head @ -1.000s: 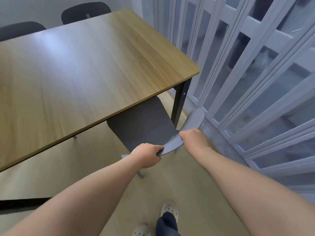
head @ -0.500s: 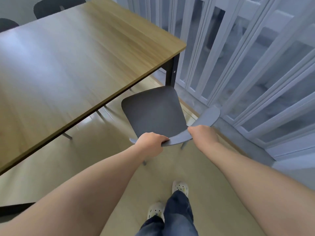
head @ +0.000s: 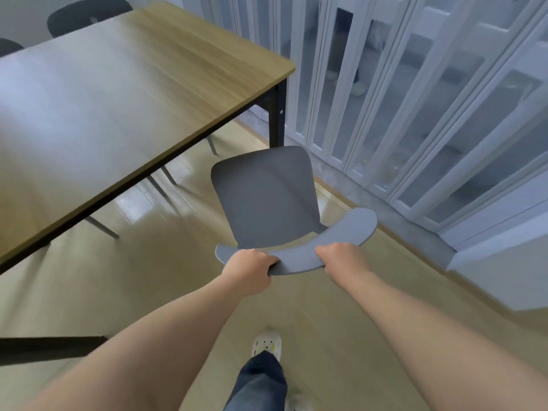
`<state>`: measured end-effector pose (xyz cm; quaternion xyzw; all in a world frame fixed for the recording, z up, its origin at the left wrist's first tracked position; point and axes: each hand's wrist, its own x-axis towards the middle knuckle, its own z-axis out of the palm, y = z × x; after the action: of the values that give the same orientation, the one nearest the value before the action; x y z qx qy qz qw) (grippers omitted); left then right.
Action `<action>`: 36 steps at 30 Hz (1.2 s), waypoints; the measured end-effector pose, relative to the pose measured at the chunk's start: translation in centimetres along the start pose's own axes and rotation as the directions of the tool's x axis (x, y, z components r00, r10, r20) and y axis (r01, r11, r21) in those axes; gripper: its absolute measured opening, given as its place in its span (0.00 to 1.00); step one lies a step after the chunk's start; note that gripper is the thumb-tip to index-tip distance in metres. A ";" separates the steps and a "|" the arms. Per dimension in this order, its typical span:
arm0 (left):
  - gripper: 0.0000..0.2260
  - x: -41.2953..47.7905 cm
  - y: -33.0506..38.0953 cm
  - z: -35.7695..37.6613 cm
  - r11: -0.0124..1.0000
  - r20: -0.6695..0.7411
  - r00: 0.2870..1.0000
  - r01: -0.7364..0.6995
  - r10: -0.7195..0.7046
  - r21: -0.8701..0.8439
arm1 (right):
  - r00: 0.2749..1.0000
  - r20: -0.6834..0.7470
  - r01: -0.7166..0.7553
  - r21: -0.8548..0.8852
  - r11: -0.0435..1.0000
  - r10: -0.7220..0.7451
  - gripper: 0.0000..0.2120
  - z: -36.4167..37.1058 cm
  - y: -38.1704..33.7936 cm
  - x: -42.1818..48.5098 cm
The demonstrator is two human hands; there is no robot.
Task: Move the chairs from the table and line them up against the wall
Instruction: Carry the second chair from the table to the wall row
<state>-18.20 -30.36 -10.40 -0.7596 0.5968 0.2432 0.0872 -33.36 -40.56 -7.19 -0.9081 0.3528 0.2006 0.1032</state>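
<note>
A grey chair point(head: 264, 197) stands on the floor in front of me, wholly out from under the wooden table point(head: 124, 93). Its curved backrest point(head: 350, 229) faces me. My left hand point(head: 250, 269) grips the backrest's left end and my right hand point(head: 341, 261) grips it near the middle. Two dark chairs stand at the table's far side: one point(head: 86, 11) at the top and another point(head: 9, 47) at the top left edge. Thin legs of a further chair point(head: 160, 182) show under the table.
A white slatted folding partition point(head: 415, 99) runs along the right, with a grey sill point(head: 415, 229) at its foot. The table's black leg point(head: 277, 114) stands close behind the chair's seat. My foot in a white shoe point(head: 267, 347) is on the pale wood floor.
The grey chair has come back toward me, out from under the table's corner. Both hands kept their grip on the backrest, and I stepped backward.
</note>
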 end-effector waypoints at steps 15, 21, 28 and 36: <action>0.16 -9.8 3.6 6.7 0.957 0.015 0.996 0.076 -0.084 0.280 | 0.974 0.156 0.184 -0.133 0.974 -0.163 0.17 4.8 -3.2 -9.3; 0.17 -10.9 1.0 5.0 0.954 -0.030 0.996 0.089 -0.084 0.287 | 0.990 0.140 0.031 -0.086 0.996 -0.019 0.16 4.5 -5.0 -9.3; 0.17 -12.2 -1.7 5.9 0.935 0.007 1.000 -0.031 0.031 0.354 | 0.982 0.168 -0.069 -0.132 0.989 0.091 0.19 5.2 -8.8 -10.9; 0.17 -14.4 -7.5 4.9 0.893 0.032 0.979 -0.196 0.200 0.405 | 0.941 0.157 -0.288 -0.094 0.953 0.299 0.18 6.5 -17.3 -13.2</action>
<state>-14.80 -13.78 -9.06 -0.6615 0.7088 0.1178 0.2148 -32.28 -17.89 -6.43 -0.8280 0.4669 0.3024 0.0699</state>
